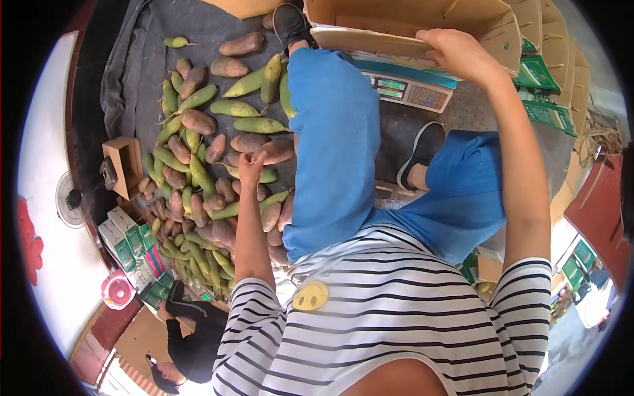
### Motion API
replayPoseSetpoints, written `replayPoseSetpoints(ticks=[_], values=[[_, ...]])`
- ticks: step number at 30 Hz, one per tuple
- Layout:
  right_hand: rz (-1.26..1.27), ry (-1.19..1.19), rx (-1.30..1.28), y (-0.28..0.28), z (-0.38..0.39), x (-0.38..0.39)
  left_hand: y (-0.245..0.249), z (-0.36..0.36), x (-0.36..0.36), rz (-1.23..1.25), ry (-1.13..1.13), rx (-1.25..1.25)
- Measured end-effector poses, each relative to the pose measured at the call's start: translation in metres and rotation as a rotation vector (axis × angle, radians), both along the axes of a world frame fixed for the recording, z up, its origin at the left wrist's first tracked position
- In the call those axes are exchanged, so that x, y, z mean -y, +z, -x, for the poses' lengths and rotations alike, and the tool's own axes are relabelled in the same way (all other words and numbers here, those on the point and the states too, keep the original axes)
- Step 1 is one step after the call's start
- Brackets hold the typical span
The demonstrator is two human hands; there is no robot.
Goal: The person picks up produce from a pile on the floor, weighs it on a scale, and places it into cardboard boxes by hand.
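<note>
My right hand (460,56) grips the near rim of an open cardboard box (403,33), its fingers bent over the edge. Under the box sits a digital scale (419,91) with lit green displays and a keypad. My left hand (251,167) is over the spread of produce, fingers curled together beside a reddish-brown root vegetable (277,150); whether anything is between them is hidden. Around it lie long green radishes (236,108) and more reddish-brown roots, such as a long one (242,44) towards the top.
A dark cloth (142,79) lies under the produce. Green-and-brown cartons (545,72) stand at the right. A small wooden box (123,165), a wall fan (68,198) and a pink fan (119,290) are at the left. Another person in black (191,343) is at lower left.
</note>
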State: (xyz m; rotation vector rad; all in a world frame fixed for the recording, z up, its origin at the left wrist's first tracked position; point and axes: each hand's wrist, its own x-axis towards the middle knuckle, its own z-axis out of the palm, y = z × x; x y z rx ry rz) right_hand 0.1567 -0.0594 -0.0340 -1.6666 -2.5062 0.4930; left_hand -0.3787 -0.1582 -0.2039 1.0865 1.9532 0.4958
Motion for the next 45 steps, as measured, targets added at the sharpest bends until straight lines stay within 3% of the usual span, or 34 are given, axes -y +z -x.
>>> replayPoseSetpoints(ticks=[2, 5, 9, 12, 15, 17, 19, 21, 24, 27, 30, 32, 34, 38, 40, 42, 45], values=[[-0.002, -0.011, -0.012, 0.002, 0.001, -0.002, 0.005, 0.001, 0.004, -0.051, -0.343, -0.141], [0.092, -0.046, 0.025, 0.011, 0.006, -0.005, -0.006, -0.003, 0.005, 0.077, -0.709, -0.466], [0.111, -0.053, 0.045, 0.013, 0.008, -0.006, 0.009, -0.048, 0.009, 0.467, -0.648, -0.643], [0.07, -0.034, 0.022, 0.009, 0.005, -0.007, 0.0, -0.048, 0.021, 0.437, -0.526, -0.628], [0.056, -0.016, 0.004, 0.005, 0.005, -0.009, -0.015, -0.035, 0.017, 0.702, -0.146, -0.155], [0.01, -0.006, 0.002, 0.0, 0.001, -0.008, -0.039, -0.016, 0.032, 0.552, 0.04, 0.041], [0.054, -0.033, 0.044, 0.006, 0.004, -0.008, -0.046, 0.005, 0.04, 0.665, 0.162, 0.49], [0.089, -0.039, 0.034, 0.011, 0.005, -0.008, -0.035, 0.012, 0.048, 0.723, 0.256, 0.755], [0.119, -0.055, 0.032, 0.011, 0.008, -0.007, -0.022, -0.007, 0.061, 0.594, 0.427, 0.844], [0.141, -0.086, 0.046, 0.01, 0.007, -0.008, 0.009, -0.033, 0.042, 0.402, 0.312, 0.895], [0.156, -0.087, 0.056, 0.012, 0.008, -0.008, 0.045, -0.046, -0.002, 0.153, 0.092, 0.734], [0.157, -0.086, 0.069, 0.012, 0.008, -0.009, 0.099, -0.065, -0.044, 0.029, -0.167, 0.561], [0.164, -0.097, 0.066, 0.011, 0.008, -0.009, 0.166, -0.124, -0.072, -0.236, -0.24, 0.58], [0.179, -0.12, 0.084, 0.011, 0.01, -0.007, 0.236, -0.189, -0.123, -0.362, -0.515, 0.564], [0.187, -0.12, 0.099, 0.012, 0.011, -0.006, 0.255, -0.225, -0.147, -0.299, -0.635, 0.566], [0.192, -0.113, 0.104, 0.016, 0.012, -0.006, 0.261, -0.254, -0.169, -0.226, -0.767, 0.387], [0.193, -0.108, 0.099, 0.024, 0.011, -0.003, 0.238, -0.286, -0.199, -0.359, -0.959, -0.015]])
